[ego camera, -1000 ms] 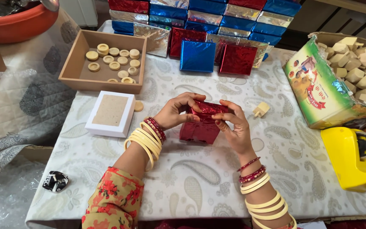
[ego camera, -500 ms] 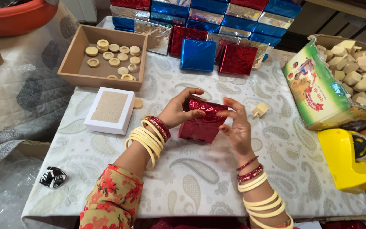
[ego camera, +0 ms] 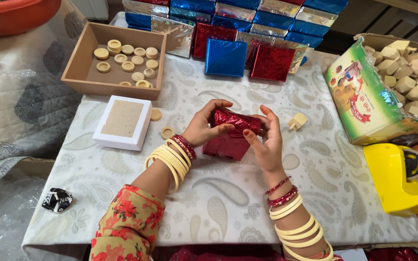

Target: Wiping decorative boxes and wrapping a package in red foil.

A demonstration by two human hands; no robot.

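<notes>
Left hand (ego camera: 203, 126) and right hand (ego camera: 267, 140) both grip a small box wrapped in shiny red foil (ego camera: 231, 135), held just above the table; the left fingers (ego camera: 221, 128) curl over its upper left end, the right fingers (ego camera: 255, 139) press its right end, thumbs on the near face. Beyond the fingertips stand rows of flat square foil-wrapped packages (ego camera: 247, 24) in blue, red and silver, with one blue (ego camera: 225, 57) and one red (ego camera: 272, 62) leaning in front. Left of the left hand: a white square box with a tan panel (ego camera: 123, 121) and an open brown cardboard tray of cream rings (ego camera: 114, 60). Right of the right hand: a small cream block (ego camera: 297, 121), a green printed carton of cream blocks (ego camera: 368, 99), and a yellow tape dispenser (ego camera: 396, 178). All rest on a white paisley tablecloth (ego camera: 228, 203).
</notes>
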